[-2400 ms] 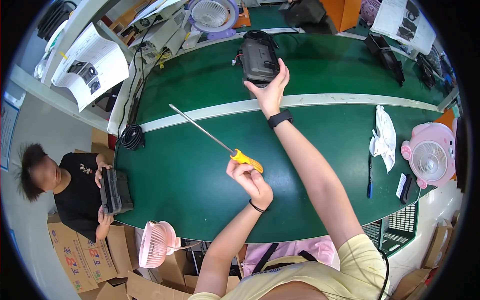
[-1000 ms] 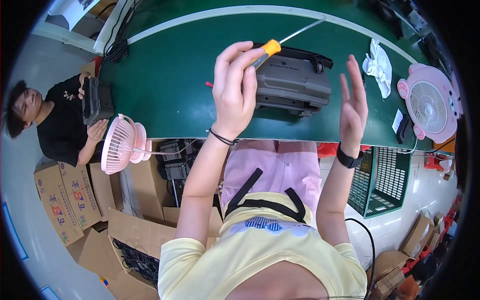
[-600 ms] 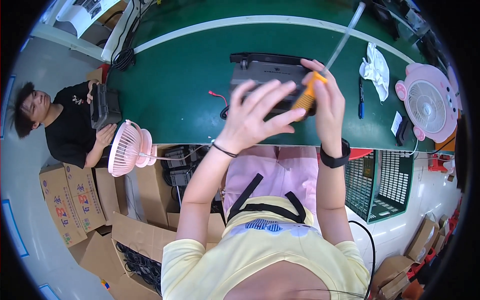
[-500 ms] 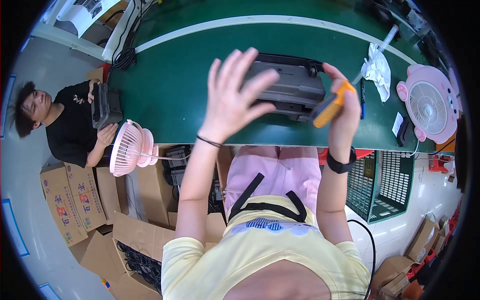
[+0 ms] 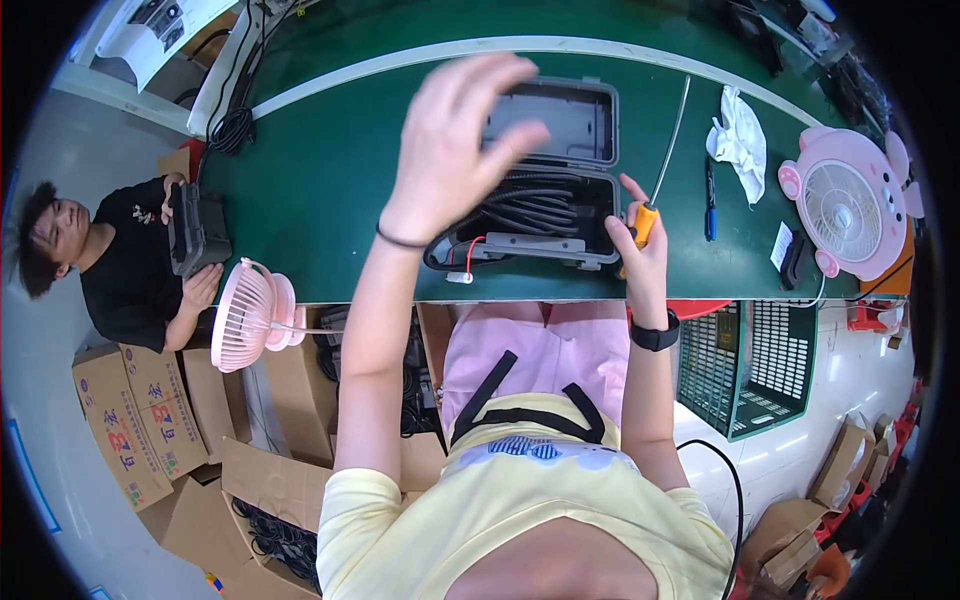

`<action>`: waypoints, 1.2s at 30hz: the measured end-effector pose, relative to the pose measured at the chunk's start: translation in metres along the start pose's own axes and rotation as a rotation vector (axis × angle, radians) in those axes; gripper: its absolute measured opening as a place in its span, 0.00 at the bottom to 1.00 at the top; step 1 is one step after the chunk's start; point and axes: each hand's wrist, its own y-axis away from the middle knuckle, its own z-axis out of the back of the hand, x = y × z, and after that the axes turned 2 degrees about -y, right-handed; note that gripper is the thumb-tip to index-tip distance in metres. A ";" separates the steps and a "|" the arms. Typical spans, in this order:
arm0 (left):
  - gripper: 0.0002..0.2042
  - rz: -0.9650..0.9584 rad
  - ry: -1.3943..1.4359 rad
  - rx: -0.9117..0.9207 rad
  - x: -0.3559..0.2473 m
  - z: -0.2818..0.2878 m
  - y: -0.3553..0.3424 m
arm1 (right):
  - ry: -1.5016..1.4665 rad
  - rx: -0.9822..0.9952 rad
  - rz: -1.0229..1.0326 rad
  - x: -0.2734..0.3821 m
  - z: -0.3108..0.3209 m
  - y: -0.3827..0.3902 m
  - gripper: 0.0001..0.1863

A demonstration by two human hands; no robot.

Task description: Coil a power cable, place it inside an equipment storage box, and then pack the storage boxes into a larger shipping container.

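On the green table in front of me lies a dark grey plastic case [image 5: 612,190], its lid [image 5: 575,125] tipped back on the far side. Loops of black corrugated cable [image 5: 540,205] fill the case. At its near left corner a red wire and a small white connector [image 5: 460,277] hang out. My left hand [image 5: 455,140] is raised over the case's left side, blurred, thumb apart from the fingers, holding nothing visible. Beside the case's right wall, my right hand [image 5: 645,265] grips a screwdriver [image 5: 645,222] by its yellow-orange handle, the long shaft pointing away from me.
To the right lie a blue-black marker [image 5: 711,205], a white cloth [image 5: 738,145] and a pink fan [image 5: 845,205]. Another pink fan [image 5: 250,315] stands at the left edge, near a co-worker [image 5: 125,245] holding a similar case [image 5: 198,230]. Cartons [image 5: 140,420] and a green crate [image 5: 745,370] sit below.
The case has gone from closed to open, showing the cable inside. My right hand has lowered slightly leftward with the screwdriver. My left hand has moved up and a little left.
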 end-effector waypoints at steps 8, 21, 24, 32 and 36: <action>0.27 0.160 0.103 0.326 -0.053 0.020 0.044 | -0.173 0.061 0.009 -0.016 0.003 -0.002 0.15; 0.26 0.424 -0.616 0.112 -0.009 0.036 0.159 | -0.156 0.080 -0.136 -0.013 0.010 0.003 0.17; 0.24 0.075 -0.528 0.192 -0.012 0.042 0.172 | -0.146 0.045 -0.193 -0.014 0.007 0.001 0.17; 0.30 -0.044 -0.136 0.409 -0.033 0.023 0.157 | -0.140 -0.066 -0.206 -0.011 0.000 -0.001 0.15; 0.27 -0.119 -0.008 0.240 -0.042 0.026 0.148 | -0.103 -0.048 -0.129 -0.012 0.004 -0.002 0.16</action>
